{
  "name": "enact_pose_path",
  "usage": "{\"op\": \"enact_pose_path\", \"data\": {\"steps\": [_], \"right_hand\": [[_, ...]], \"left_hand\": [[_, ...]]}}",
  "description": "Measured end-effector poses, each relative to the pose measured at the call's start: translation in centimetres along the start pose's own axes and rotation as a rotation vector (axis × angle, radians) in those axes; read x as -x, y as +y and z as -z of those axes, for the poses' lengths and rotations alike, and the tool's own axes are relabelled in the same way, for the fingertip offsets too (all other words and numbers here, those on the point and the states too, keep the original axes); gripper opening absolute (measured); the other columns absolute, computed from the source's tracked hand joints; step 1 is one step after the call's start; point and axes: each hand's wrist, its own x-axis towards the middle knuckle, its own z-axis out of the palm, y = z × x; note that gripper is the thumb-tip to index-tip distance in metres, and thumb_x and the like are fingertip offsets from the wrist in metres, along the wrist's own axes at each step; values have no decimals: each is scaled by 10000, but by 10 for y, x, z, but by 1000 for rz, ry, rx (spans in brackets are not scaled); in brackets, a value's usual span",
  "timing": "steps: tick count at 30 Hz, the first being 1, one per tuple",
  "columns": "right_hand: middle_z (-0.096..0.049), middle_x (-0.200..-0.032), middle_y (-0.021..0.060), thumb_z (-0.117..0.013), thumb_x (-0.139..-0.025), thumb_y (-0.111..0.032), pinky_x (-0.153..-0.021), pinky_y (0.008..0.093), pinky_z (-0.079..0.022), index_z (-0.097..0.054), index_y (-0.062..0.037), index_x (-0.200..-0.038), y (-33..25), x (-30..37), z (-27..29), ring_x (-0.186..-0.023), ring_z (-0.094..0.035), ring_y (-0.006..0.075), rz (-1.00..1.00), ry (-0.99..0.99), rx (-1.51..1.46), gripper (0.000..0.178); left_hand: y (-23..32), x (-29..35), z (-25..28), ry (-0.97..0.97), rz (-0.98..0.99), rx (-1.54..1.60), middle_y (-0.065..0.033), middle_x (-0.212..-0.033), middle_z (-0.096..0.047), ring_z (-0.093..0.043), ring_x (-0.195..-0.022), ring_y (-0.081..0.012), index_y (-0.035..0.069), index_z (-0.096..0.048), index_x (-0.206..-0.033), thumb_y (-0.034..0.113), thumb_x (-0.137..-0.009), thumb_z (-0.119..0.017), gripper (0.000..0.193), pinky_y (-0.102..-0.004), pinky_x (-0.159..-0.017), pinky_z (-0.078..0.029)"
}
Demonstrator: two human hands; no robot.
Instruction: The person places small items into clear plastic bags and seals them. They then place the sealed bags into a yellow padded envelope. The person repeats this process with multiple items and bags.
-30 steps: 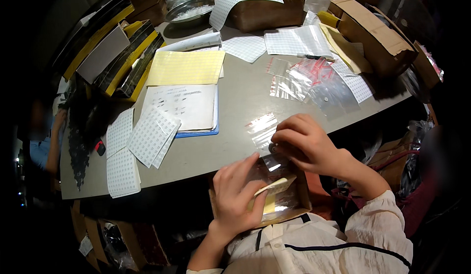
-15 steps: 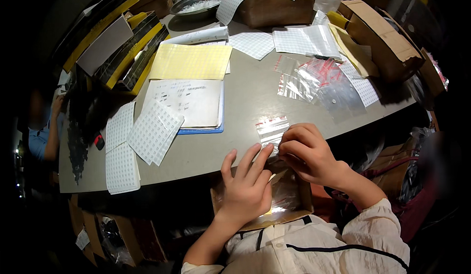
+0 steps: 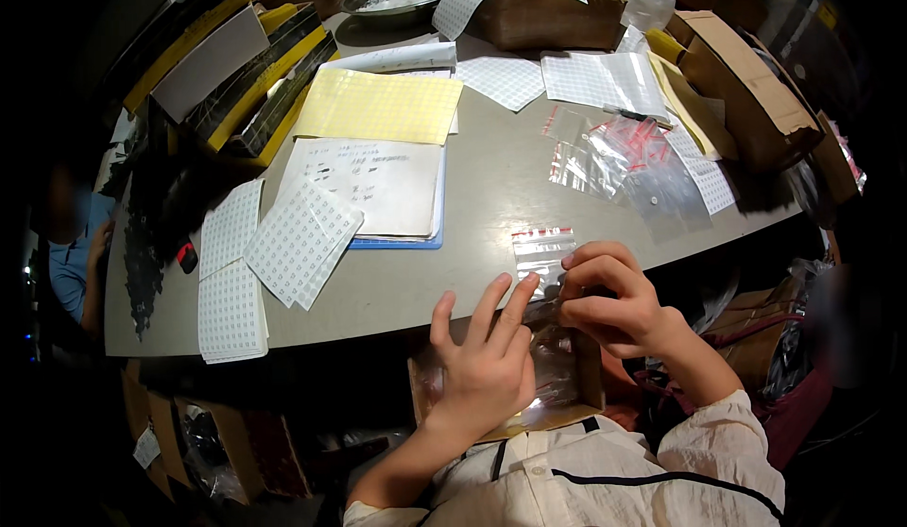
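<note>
A small clear zip bag [image 3: 542, 248] with red marks along its top lies flat near the table's front edge. My left hand [image 3: 487, 366] is open, fingers spread, its index and middle fingertips resting at the bag's lower left. Close by the bag's right side, my right hand [image 3: 612, 300] is closed in a pinch; whatever is between its fingertips is hidden. Below both hands, against my body, sits an open cardboard box [image 3: 590, 376] with clear plastic bags inside, partly covered by my left hand.
More clear zip bags [image 3: 652, 173] lie to the right. Label sheets [image 3: 304, 239], a yellow sheet [image 3: 378, 102] and a handwritten paper pad [image 3: 397, 192] are on the left. Boxes [image 3: 548, 22] and a metal bowl [image 3: 397, 0] line the back. Another person's blue sleeve [image 3: 71, 277] shows far left.
The whole view has shifted slightly, with the table items now a little further right. My right hand's fingers have drawn a little away from the bag's face; my left fingertips remain on its lower part.
</note>
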Motion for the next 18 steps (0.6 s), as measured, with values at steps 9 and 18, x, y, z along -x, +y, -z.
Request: {"op": "enact_pose_path", "data": {"steps": [9, 18], "right_hand": [[-587, -1342, 177, -793, -658, -38, -1106, 546, -446, -655, -38, -1121, -8, -24, 13, -1336, -500, 434, -50, -78, 198, 484], [-617, -1286, 158, -793, -649, -51, -1067, 573, -501, -675, -20, -1025, -3, -10, -6, -1288, -550, 412, 129, -37, 332, 395]], "left_hand": [[-1, 0, 3, -18, 17, 43, -66, -1515, -645, -536, -1440, -260, 69, -759, -1014, 77, -753, -687, 271, -627, -1223, -145], [0, 2, 0, -18, 26, 18, -41, -1522, -641, -536, -1445, -235, 68, -781, -1098, 78, -748, -683, 364, -620, -1225, -137]]}}
